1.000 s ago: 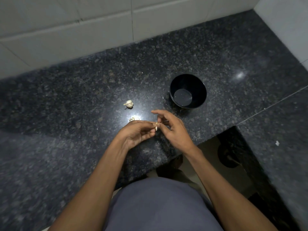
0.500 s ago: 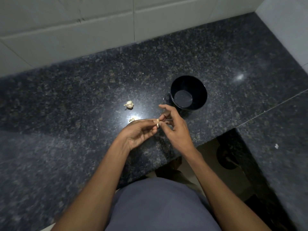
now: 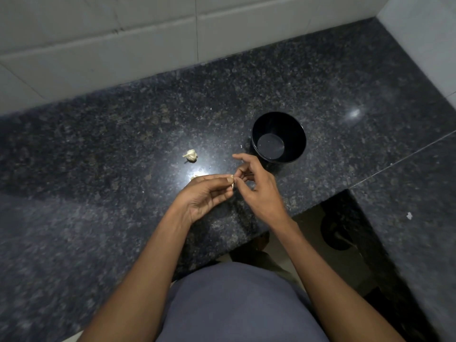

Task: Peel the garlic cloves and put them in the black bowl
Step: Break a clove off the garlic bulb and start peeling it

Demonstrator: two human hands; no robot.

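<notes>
Near the tabletop's (image 3: 103, 149) front edge, the left hand (image 3: 206, 197) pinches a garlic clove (image 3: 232, 181) at its fingertips, and the right hand (image 3: 259, 187) pinches the same clove from the other side. The black bowl (image 3: 278, 138) stands just beyond the right hand. A garlic bulb (image 3: 190, 155) lies left of the bowl. No writing is legible.

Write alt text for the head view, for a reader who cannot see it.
Over a dark granite counter, a person's left hand and right hand pinch a small garlic clove between them. An empty black bowl stands just beyond the right hand, and a garlic piece lies to its left.
</notes>
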